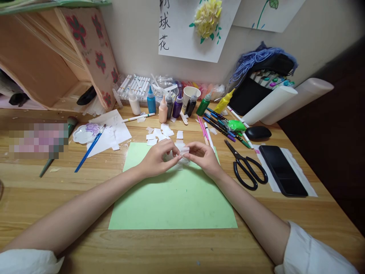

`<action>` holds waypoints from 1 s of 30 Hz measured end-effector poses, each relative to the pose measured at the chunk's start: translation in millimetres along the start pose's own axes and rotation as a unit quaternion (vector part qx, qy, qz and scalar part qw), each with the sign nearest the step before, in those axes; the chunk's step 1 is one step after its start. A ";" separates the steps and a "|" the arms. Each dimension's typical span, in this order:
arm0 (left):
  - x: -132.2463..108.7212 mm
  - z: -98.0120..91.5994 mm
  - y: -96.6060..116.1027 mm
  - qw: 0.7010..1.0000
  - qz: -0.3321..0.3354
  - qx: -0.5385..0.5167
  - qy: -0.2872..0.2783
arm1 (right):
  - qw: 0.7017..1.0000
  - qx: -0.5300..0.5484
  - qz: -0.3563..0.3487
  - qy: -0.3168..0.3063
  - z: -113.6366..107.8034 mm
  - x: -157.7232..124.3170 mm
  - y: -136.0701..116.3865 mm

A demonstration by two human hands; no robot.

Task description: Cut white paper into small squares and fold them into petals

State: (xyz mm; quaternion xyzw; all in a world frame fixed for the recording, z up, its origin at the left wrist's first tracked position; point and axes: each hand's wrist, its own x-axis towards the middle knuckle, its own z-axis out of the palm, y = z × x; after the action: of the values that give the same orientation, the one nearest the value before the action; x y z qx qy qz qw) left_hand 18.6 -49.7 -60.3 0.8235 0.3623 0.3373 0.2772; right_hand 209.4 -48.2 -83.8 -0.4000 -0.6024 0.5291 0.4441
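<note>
Both hands meet over the upper part of a light green sheet of paper (171, 201) lying on the wooden table. Between the fingertips is a small piece of white paper (184, 150). My left hand (158, 158) pinches its left side with thumb and forefinger. On the other side, my right hand (203, 158) is closed on the same piece. More white paper, partly hidden by the fingers, lies just below on the green sheet. Beyond the hands, several cut white paper pieces (167, 130) are scattered on the wood.
Black-handled scissors (248, 169), a phone (282, 171) and a mouse (258, 133) lie on the right. Paint bottles (163, 110), a paper cup (191, 93) and markers (137, 85) line the back. Left are a palette (82, 134) and a blue paintbrush (89, 150).
</note>
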 end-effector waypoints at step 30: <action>2.5 1.0 -4.4 0.985 -0.130 -0.114 0.006 | 0.936 -0.277 -0.204 0.072 13.9 -5.2 -9.2</action>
State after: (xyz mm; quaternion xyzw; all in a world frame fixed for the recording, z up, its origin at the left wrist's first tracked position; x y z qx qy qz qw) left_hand 18.9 -45.3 -63.1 0.7305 0.4271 0.3420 0.4086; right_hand 197.4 -58.2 -75.8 -0.4128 -0.7600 0.2088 0.4565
